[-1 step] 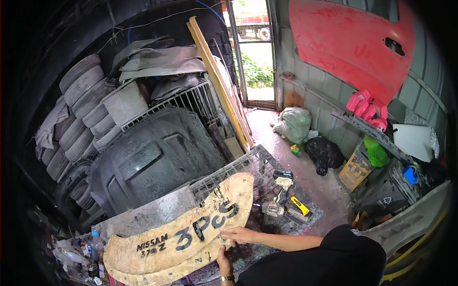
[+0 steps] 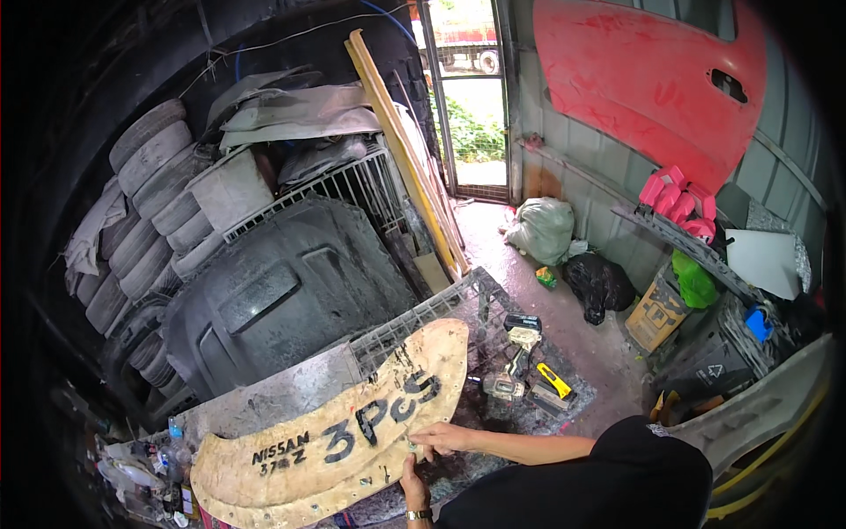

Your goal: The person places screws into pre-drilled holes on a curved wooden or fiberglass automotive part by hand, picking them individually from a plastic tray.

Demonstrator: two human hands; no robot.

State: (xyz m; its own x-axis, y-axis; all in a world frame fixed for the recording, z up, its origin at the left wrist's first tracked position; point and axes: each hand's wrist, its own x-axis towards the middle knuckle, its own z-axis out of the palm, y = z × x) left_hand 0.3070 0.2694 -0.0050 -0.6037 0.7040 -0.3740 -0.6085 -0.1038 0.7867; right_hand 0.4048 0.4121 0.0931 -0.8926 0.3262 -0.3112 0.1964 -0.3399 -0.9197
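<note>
A long curved tan board (image 2: 322, 445) with painted black lettering and small holes along its edges lies across the bench in front of me. My left hand (image 2: 412, 483), with a watch at the wrist, is at its near edge, thumb on top and the other fingers hidden. By that thumb sits a small pale piece (image 2: 412, 445), too small to name. My right hand (image 2: 445, 438) reaches in from the right, its fingers curled together over the same spot; what they hold, if anything, is hidden. Beyond it a cordless drill (image 2: 509, 381) lies on the bench.
A yellow-and-black cutter (image 2: 553, 381) lies beside the drill. Behind the board leans a large dark panel (image 2: 291, 295), with stacked tyres (image 2: 159, 167) to its left. Bags (image 2: 599, 286) stand on the floor near the doorway. A red car door (image 2: 652, 84) hangs on the right wall.
The fingers of my right hand have curled in and shifted slightly at the board's edge. My left hand and the board look unchanged.
</note>
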